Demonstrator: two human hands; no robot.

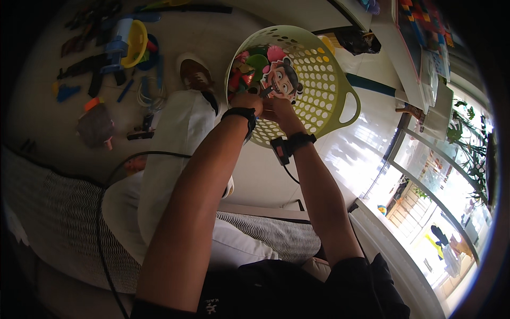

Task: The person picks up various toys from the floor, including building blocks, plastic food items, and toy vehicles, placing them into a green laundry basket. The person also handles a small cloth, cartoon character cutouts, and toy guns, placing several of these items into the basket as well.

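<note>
A light green plastic basket (318, 85) with rows of holes and a loop handle stands on the floor before me, its opening towards me. My left hand (248, 102) and my right hand (281, 111) are close together at its near side. A dark grey piece (266, 92) sticks out from my left fist, in front of a cartoon face cutout (285, 75) with black hair buns. Whether the piece belongs to the cutout, and what my right fingers grip, is hidden. Behind lie a green toy (258, 63), a pink shell-shaped toy (275, 53) and several red pieces.
On the floor at left lie a blue-and-yellow toy (126, 46), a black toy rifle (89, 69), a coiled clear tube (153, 97) and a dark popsicle-shaped item (95, 127). A black cable (101, 231) crosses the patterned sofa (63, 223). A glass door (432, 159) stands at right.
</note>
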